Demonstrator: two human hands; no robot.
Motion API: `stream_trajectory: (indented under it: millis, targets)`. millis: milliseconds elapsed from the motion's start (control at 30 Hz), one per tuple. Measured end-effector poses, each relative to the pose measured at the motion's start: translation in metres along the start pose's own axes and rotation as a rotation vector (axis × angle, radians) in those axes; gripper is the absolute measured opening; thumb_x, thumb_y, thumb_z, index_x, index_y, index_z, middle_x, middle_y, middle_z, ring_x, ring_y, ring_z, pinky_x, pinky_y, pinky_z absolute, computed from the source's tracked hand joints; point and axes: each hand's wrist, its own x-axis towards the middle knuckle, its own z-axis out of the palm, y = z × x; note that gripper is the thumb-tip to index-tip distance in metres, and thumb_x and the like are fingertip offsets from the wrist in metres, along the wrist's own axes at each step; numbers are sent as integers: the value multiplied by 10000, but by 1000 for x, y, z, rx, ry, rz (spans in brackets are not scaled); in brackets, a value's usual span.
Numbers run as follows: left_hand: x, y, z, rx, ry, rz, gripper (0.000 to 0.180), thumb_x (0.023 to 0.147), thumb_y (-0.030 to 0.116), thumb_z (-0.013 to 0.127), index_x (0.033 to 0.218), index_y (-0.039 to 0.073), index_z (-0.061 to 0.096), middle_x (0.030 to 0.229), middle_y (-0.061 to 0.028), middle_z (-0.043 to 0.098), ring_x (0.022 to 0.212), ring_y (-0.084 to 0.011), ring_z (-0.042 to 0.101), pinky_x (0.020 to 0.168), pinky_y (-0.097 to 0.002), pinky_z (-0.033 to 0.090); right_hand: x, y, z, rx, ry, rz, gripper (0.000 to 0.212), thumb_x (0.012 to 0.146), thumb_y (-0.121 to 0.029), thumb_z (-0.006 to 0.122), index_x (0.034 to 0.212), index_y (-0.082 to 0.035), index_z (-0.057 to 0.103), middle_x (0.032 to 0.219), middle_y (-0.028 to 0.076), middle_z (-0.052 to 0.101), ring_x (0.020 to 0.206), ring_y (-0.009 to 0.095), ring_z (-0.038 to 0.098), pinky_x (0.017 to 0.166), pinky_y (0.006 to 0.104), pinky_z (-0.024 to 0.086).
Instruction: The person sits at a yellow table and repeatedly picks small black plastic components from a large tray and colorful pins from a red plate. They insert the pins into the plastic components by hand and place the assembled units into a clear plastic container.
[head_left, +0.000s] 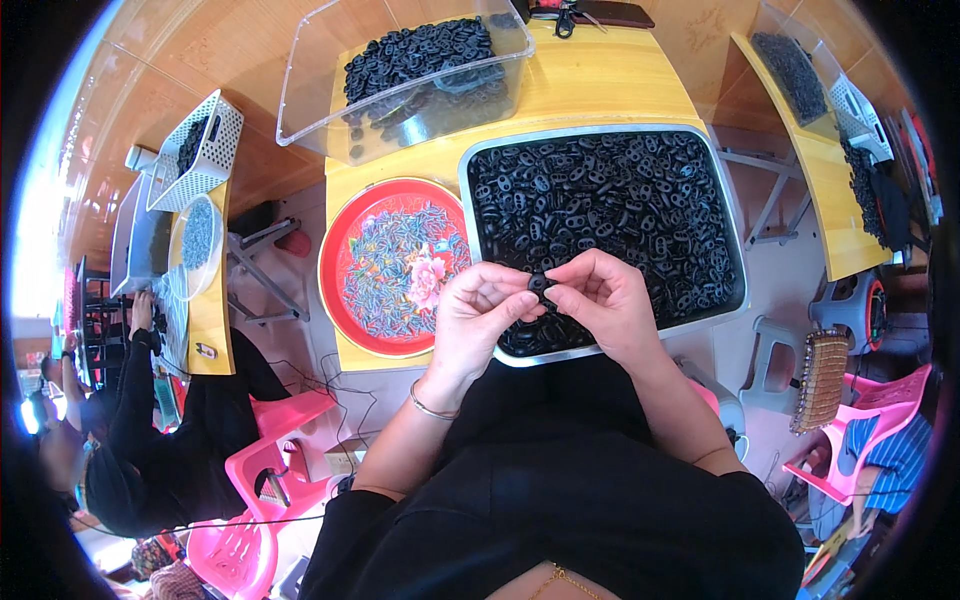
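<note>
Between both hands, in front of my chest, is a small black plastic piece with holes (540, 284), like a two-hole cord lock. My left hand (475, 318) pinches its left side between thumb and fingers. The right side is gripped by my right hand (608, 305) in the same way. Fingertips hide part of the piece. Both hands are above the near left part of a metal tray (590, 131) full of similar black pieces (610, 205). To the left, a round red tray with a flower print (336, 250) holds many thin, greyish pieces (385, 270), possibly small springs.
At the back of the yellow table (600, 85) stands a clear plastic bin (308, 85) with more black pieces. Scissors (565, 20) lie at the far edge. At left a person in black (190, 420) works by another table with a white basket (215, 150). Pink chairs (285, 470) stand nearby.
</note>
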Motion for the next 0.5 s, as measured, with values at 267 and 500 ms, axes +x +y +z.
stream_trajectory:
  millis: [267,500]
  targets:
    - [-3,1,-6,22,-46,-5,107,801,-51,609,894,-10,574,838,-108,645,733,-144,640,651,-243,541,-2,-2,1,13,-35,22,108,799,-9,637,903,-4,608,793,17,621,699,43,581,622,177,462]
    - [-3,7,-5,17,-52,-139,85,807,-28,613,880,-7,576,803,-78,634,703,-124,622,624,-229,521,0,-8,-2,-90,-98,-16,244,752,-41,687,986,-42,616,786,4,583,678,59,564,620,196,463]
